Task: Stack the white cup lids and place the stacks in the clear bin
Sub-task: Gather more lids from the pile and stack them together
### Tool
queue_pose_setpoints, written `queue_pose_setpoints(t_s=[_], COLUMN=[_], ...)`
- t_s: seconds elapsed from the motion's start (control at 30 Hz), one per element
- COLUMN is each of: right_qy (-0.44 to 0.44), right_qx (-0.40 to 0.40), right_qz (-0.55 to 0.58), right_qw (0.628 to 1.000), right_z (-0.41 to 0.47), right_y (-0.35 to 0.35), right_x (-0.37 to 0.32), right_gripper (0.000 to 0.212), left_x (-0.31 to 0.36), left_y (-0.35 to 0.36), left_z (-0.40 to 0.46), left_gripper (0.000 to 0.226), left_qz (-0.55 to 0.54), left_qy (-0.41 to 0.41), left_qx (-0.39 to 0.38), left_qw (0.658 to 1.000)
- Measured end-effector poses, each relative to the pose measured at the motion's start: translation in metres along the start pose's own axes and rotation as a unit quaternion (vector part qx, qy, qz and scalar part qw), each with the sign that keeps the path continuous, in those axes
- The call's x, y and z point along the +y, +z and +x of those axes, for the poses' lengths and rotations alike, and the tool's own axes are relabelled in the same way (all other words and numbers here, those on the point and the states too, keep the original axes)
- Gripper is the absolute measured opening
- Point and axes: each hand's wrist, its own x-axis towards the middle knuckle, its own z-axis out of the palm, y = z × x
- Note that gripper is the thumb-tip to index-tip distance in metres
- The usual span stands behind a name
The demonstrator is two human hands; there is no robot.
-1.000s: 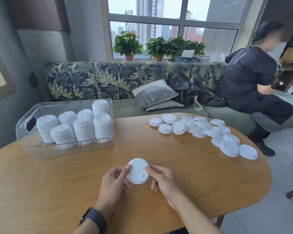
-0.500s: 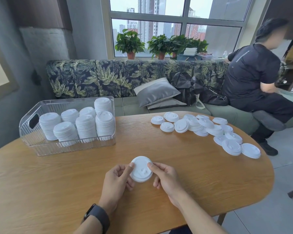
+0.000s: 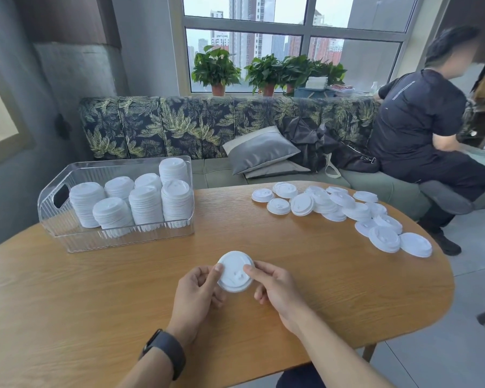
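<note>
Both hands hold one white cup lid just above the wooden table, near its front middle. My left hand pinches its left rim with the thumb on top. My right hand pinches the right rim the same way. The clear bin stands at the table's back left with several stacks of white lids inside. Loose white lids lie scattered across the back right of the table.
A leaf-patterned sofa with grey cushions and a black bag runs behind the table. A person in dark clothes sits at its right end. Potted plants line the window sill. The table's rounded right edge drops to a tiled floor.
The hands keep hold of the same lid in much the same spot. The view has shifted slightly, and the seated person has leaned a little.
</note>
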Motion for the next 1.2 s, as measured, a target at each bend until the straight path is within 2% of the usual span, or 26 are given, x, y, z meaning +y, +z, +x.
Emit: queue_pose_setpoints(t_s=[0.07, 0.17, 0.33, 0.43, 0.63, 0.73, 0.97, 1.2], right_qy=[0.007, 0.014, 0.026, 0.034, 0.04, 0.039, 0.06, 0.066], right_qx=[0.002, 0.001, -0.027, -0.047, -0.081, -0.1, -0.143, -0.159], right_qz=[0.019, 0.047, 0.062, 0.069, 0.048, 0.042, 0.064, 0.069], right_qw=[1.0, 0.999, 0.997, 0.996, 0.995, 0.993, 0.986, 0.983], right_z=[0.0, 0.0, 0.004, 0.007, 0.019, 0.023, 0.033, 0.048], right_y=[0.004, 0.017, 0.053, 0.081, 0.138, 0.16, 0.204, 0.231], right_x=[-0.001, -0.003, -0.002, -0.001, 0.003, 0.002, 0.003, 0.002], right_gripper=[0.033, 0.027, 0.026, 0.024, 0.027, 0.027, 0.022, 0.014], left_x=[0.001, 0.0, -0.002, 0.001, 0.01, 0.011, 0.01, 0.011], left_y=[-0.005, -0.018, -0.055, -0.083, -0.141, -0.165, -0.204, -0.227], left_z=[-0.004, -0.01, -0.01, -0.01, -0.019, -0.018, -0.006, 0.009], left_gripper=[0.032, 0.027, 0.042, 0.04, 0.074, 0.081, 0.081, 0.087], left_qz=[0.034, 0.14, 0.224, 0.297, 0.422, 0.433, 0.383, 0.429], left_qy=[0.014, 0.066, 0.11, 0.145, 0.163, 0.162, 0.145, 0.136], left_qx=[-0.004, 0.002, 0.037, 0.054, 0.014, 0.021, 0.055, 0.068], left_qw=[0.999, 0.988, 0.968, 0.942, 0.891, 0.887, 0.91, 0.891])
